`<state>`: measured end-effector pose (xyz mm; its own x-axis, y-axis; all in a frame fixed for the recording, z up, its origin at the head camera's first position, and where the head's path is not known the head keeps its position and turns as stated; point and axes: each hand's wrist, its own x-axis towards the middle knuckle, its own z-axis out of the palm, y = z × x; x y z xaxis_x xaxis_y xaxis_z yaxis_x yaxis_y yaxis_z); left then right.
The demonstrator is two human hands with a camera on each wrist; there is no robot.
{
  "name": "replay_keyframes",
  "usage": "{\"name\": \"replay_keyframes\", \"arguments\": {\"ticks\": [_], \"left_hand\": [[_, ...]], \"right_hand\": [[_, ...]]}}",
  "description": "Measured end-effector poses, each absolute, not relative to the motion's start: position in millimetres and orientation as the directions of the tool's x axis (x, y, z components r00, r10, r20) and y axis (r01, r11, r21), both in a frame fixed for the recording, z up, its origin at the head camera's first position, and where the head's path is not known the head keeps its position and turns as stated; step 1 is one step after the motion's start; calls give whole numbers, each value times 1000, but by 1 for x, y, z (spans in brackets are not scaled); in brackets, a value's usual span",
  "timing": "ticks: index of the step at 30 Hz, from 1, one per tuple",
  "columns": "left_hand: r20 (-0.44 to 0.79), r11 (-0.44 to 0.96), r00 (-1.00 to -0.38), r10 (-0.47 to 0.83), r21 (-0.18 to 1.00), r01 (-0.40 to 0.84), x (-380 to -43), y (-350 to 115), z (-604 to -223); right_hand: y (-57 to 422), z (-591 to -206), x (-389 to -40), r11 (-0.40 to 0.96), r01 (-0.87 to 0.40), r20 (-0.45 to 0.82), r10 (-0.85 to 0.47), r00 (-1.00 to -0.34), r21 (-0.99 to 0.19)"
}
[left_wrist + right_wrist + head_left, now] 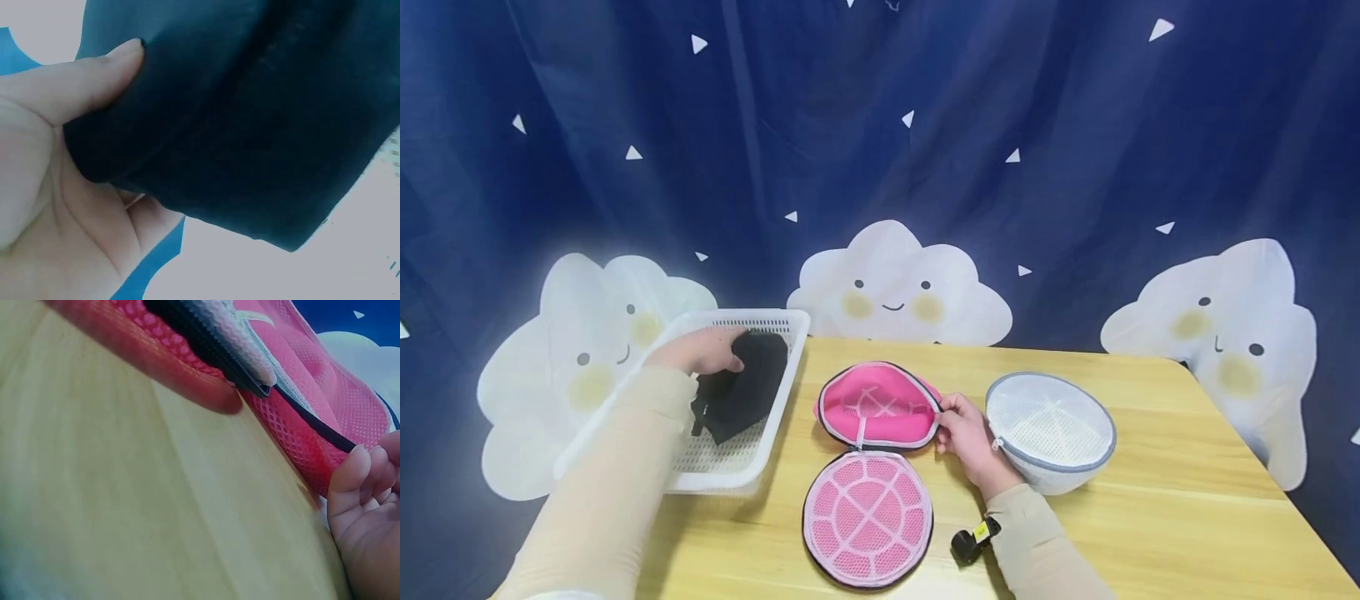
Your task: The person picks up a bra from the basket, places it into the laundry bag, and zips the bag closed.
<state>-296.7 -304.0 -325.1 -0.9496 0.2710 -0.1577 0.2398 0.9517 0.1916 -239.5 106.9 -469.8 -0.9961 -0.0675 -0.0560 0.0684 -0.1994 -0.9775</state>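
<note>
One cloth (751, 387) in left hand (702, 350)

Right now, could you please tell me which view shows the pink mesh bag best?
The head view: the pink mesh bag shows nearly whole, lid open. The right wrist view catches only part, with the right hand pinching its rim; the left wrist view shows none.

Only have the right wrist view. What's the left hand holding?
Observer: Black cloth. The left hand pinches it between thumb and fingers.
Operator: What's left of the pink bag?
Observer: A white basket, seen in the head view.
Operator: Anything on the right hand's other side?
Observer: Yes, a white mesh bag on the table.
</note>
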Motion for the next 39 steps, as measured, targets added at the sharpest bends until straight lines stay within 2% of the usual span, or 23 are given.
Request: {"name": "replay_keyframes", "arguments": {"ticks": [15,27,33,39], "left_hand": [[97,930,-964,246,257,263,-288,-299,-281],[337,857,-913,228,376,353,-277,-259,-266],[383,825,-893,238,405,394,-269,-233,-266],[374,821,-902,217,429,376,-261,-204,-267]], "right_hand": [[109,-471,-240,-226,73,-57,-76,-995,-971],[109,-468,-241,-221,78,-60,-84,-995,-972],[109,-470,-242,-203,68,-48,-101,-994,-977],[110,-469,-242,-210,76,-58,-95,-994,-975]]}}
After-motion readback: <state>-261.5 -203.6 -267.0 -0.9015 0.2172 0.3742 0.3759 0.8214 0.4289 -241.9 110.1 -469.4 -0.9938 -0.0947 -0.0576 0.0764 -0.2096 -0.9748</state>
